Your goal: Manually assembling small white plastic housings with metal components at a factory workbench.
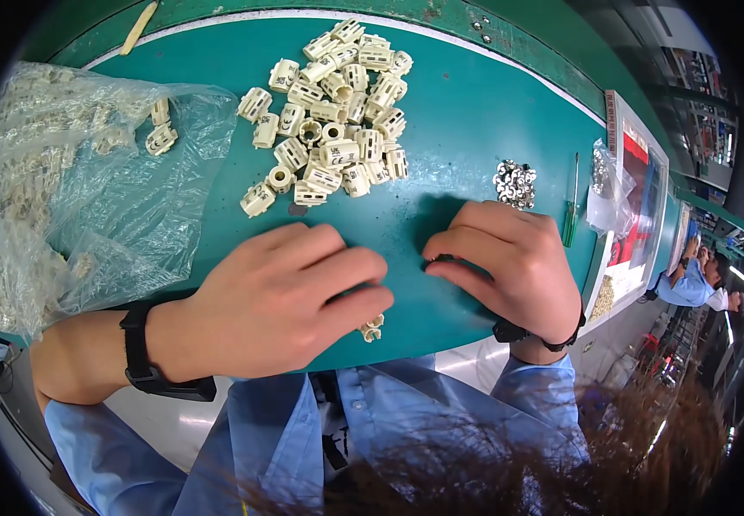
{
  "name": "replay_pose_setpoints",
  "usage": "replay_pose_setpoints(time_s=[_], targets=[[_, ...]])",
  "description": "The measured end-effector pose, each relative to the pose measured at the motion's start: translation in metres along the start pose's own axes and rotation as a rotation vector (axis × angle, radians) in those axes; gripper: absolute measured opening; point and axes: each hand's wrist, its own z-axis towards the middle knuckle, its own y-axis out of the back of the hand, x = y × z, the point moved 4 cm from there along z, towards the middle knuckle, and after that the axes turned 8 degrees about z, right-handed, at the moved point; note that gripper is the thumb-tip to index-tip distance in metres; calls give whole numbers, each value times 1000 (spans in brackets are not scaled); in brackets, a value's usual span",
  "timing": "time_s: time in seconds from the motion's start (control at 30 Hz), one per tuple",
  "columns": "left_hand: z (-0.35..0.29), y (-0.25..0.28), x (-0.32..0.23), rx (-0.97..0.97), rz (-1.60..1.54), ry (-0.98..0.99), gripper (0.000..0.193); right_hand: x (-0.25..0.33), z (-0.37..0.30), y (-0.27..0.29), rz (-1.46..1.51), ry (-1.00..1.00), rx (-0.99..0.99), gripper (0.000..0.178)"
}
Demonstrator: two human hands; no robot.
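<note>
My left hand [290, 297] is closed, its fingers curled over a cream plastic cylindrical housing [373, 328] near the table's front edge. Only one end of that housing shows below the fingers. My right hand [514, 267] is bent in a pinch over the green tabletop, thumb and forefinger tips close together. Whatever lies between those tips, if anything, is too small or hidden to name. Beyond my left hand lies a loose heap of similar slotted cream housings [329, 112]. A small pile of shiny metal pieces [515, 184] sits just past my right hand.
A clear plastic bag [157, 232] of cream parts spreads over the left side. At the right lie a green-handled screwdriver [570, 225], a small clear bag [610, 193] and a framed panel [647, 215]. A raised green edge [526, 56] borders the far side.
</note>
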Motion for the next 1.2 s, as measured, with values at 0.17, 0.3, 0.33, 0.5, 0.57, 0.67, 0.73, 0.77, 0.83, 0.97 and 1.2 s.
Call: replay_pose_setpoints(time_s=[0.17,0.3,0.33,0.5,0.57,0.67,0.73,0.77,0.83,0.97,1.2], targets=[[2,25,2,-213,411,163,41,-1,1,-1,14,-8,39,18],[6,27,16,-137,482,335,43,-4,1,-2,31,1,27,19],[5,26,17,-140,495,310,42,-5,2,-2,35,8,21,19],[3,24,14,-156,496,207,39,-7,2,0,46,7,8,18],[2,22,13,-161,482,180,38,-7,1,1,47,-2,9,18],[-1,15,10,-125,91,84,35,-4,2,-1,42,16,40,18],[-2,7,8,-126,31,109,36,-4,2,-3,38,29,31,18],[-2,3,8,-126,-32,128,36,-4,1,-4,33,37,19,18],[-3,1,7,-126,-95,149,37,-3,1,-5,28,46,9,18],[-4,2,6,-100,-84,149,38,-1,3,-7,28,69,23,20],[-2,4,9,-107,-58,51,26,-1,3,-9,367,-80,37,17]])
